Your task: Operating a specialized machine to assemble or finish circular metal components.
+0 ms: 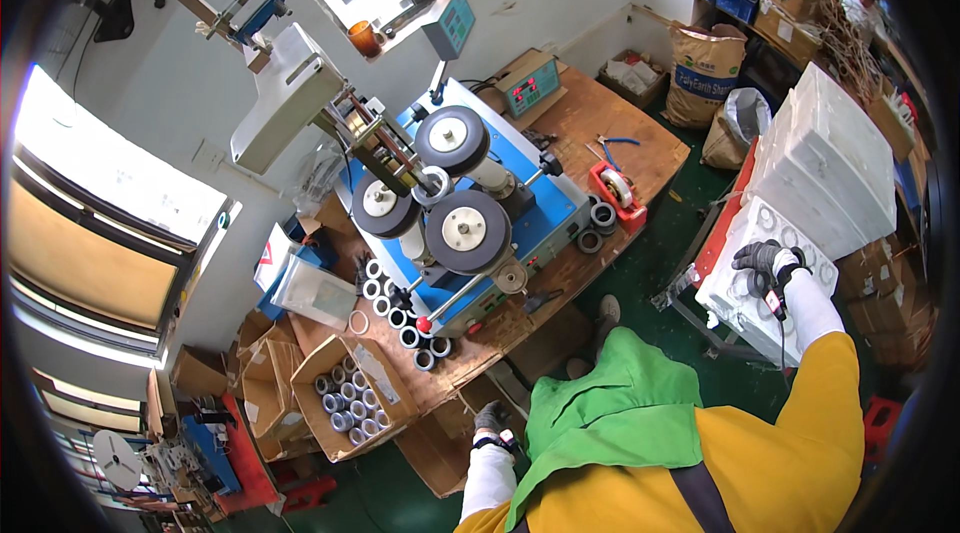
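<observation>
My right hand [762,259], in a dark glove, is over a white foam tray [712,295] with round recesses or rings on its top. Its fingers curl down toward the tray, and the hand hides whatever they grip. My left hand [489,419], also gloved, is low beside the table's front edge; its fingers are too dark to read. Between the hands and the window stands a blue-based machine [560,201] with three black rollers [462,233]. A pale ring [432,185] sits among the rollers.
Dark and white rings [409,337] line the wooden table's [465,358] left front. A cardboard box [385,373] holds several wrapped rings. A red tape dispenser [630,216], more rings [590,241] and blue-handled pliers [612,145] lie at the right. Foam blocks [825,153] stand behind the tray.
</observation>
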{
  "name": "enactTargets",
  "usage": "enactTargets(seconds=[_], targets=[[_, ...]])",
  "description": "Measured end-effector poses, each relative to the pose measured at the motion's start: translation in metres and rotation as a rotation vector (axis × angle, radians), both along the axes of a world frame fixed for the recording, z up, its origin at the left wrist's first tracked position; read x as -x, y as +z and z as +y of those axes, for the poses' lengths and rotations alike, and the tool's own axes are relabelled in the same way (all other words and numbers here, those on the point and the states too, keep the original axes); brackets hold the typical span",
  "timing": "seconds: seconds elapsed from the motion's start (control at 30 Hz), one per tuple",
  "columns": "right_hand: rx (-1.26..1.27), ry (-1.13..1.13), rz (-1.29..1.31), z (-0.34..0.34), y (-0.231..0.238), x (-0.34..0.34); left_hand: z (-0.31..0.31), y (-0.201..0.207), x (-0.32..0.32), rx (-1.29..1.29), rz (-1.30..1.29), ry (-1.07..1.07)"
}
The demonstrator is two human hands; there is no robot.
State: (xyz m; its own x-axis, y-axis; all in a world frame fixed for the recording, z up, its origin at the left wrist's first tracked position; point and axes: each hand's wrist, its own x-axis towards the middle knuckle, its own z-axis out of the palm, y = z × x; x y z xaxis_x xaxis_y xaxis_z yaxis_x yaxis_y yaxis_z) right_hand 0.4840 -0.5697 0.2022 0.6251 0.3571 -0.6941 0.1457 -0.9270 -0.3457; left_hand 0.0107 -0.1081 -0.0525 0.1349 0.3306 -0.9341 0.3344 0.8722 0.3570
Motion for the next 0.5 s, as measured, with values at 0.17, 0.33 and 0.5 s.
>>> enactTargets(seconds=[0.17,0.33,0.5], targets=[[-0.008,-0.094,0.030,0.007,0.008,0.005,0.002,-0.001,-0.002,-0.023,-0.024,-0.054],[-0.025,-0.163,0.046,0.014,0.018,0.010,0.004,0.002,-0.003,0.025,-0.008,0.008],[-0.017,-0.035,0.031,-0.001,-0.005,0.001,-0.002,0.017,-0.012,0.022,0.004,0.050]])
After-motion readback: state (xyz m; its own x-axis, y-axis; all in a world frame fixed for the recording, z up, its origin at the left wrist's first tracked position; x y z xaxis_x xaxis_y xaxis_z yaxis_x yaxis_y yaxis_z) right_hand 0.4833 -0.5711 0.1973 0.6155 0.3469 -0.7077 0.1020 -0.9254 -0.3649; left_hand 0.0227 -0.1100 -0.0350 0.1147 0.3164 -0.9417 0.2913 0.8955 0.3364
